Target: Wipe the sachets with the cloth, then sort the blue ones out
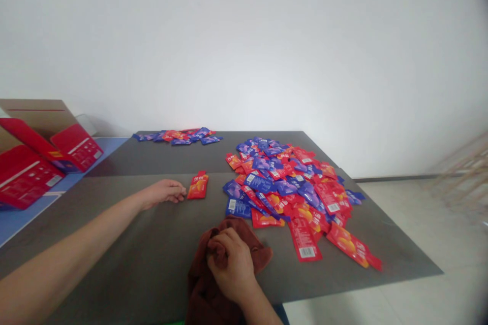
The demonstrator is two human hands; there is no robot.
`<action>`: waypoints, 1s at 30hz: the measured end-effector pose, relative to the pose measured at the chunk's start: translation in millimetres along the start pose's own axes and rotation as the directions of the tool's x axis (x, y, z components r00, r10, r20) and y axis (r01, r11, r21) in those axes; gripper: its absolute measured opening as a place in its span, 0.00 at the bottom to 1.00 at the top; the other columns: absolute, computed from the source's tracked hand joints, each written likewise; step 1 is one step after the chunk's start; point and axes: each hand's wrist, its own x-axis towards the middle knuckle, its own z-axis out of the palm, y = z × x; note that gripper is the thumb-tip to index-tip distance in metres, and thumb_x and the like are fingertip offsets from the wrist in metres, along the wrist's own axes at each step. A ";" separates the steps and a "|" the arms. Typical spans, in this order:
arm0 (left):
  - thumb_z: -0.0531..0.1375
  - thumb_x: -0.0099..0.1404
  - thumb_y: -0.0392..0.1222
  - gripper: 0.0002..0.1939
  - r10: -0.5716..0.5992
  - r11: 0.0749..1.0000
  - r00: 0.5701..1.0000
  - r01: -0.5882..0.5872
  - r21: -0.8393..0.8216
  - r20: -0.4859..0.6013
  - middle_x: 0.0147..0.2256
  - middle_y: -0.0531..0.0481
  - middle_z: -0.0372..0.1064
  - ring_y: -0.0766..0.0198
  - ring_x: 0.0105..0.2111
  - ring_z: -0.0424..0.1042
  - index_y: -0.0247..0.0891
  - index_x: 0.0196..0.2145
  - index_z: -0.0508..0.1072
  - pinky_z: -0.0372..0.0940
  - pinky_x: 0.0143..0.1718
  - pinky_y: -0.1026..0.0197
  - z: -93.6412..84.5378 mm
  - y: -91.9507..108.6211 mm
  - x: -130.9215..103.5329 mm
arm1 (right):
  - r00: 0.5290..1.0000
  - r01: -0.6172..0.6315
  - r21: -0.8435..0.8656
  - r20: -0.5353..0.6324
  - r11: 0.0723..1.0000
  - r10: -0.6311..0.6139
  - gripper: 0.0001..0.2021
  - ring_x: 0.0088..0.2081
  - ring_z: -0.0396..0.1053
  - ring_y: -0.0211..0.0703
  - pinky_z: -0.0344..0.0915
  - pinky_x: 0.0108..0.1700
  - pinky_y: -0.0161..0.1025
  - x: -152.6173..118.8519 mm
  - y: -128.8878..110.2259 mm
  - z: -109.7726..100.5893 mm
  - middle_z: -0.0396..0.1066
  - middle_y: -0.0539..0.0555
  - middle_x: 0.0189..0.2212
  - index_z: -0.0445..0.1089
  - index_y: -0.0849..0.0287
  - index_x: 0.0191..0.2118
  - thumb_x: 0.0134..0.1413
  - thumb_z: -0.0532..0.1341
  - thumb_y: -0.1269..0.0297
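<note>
A single red pouch (197, 186) with an orange fruit print lies flat on the dark tabletop. Just left of it is my left hand (168, 193), fingers curled together close to the pouch's edge, with nothing visible in them. My right hand (233, 264) is closed around a bunched fold of brown cloth (202, 274), which rests at the table's near edge and partly hangs toward me. Beyond the cloth, to the right, spreads a large heap of red and blue-purple pouches (282, 183), overlapping at many angles.
A smaller group of red and purple pouches (179, 136) lies at the table's (145, 244) far edge. Open red cardboard boxes (76, 144) stand on a blue surface at the left. A white wall is behind; pale floor (396, 213) shows right.
</note>
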 end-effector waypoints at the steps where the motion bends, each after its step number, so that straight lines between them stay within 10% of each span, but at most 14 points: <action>1: 0.67 0.52 0.62 0.25 -0.020 1.000 1.000 0.020 -0.015 0.020 0.35 0.42 0.78 0.57 0.35 0.76 0.37 0.34 0.78 0.71 0.37 0.58 -2.1 2.7 2.0 | 1.000 -0.001 0.001 0.001 1.000 0.001 0.12 0.39 0.71 0.40 0.65 0.44 0.36 -0.1 0.0 -0.2 0.71 0.49 0.39 0.75 0.51 0.38 0.50 0.64 0.75; 8: 0.68 0.50 0.61 0.25 -0.145 0.919 0.937 0.009 0.394 0.317 0.35 0.46 0.77 0.55 0.36 0.75 0.39 0.38 0.80 0.67 0.32 0.63 -27.1 44.5 25.7 | 1.000 -0.020 0.014 0.023 1.000 0.020 0.11 0.39 0.70 0.39 0.64 0.42 0.35 -0.1 -2.6 -2.9 0.70 0.48 0.38 0.74 0.52 0.37 0.51 0.63 0.76; 23: 0.65 0.48 0.59 0.19 -0.091 0.790 0.940 -0.132 0.598 0.328 0.23 0.51 0.70 0.59 0.25 0.67 0.39 0.24 0.79 0.58 0.28 0.63 -27.2 88.2 71.0 | 0.999 -0.016 0.018 0.033 1.000 0.016 0.09 0.38 0.71 0.39 0.65 0.41 0.35 0.7 -2.4 -2.3 0.70 0.48 0.39 0.73 0.51 0.37 0.53 0.64 0.73; 30: 0.63 0.54 0.58 0.20 0.049 0.704 0.979 -0.176 0.688 0.200 0.19 0.52 0.63 0.59 0.24 0.65 0.39 0.18 0.71 0.55 0.30 0.61 6.6 78.8 61.4 | 0.999 -0.014 0.031 0.046 0.999 0.013 0.11 0.39 0.71 0.40 0.65 0.42 0.36 1.9 -3.9 -5.1 0.70 0.49 0.40 0.74 0.51 0.38 0.51 0.64 0.74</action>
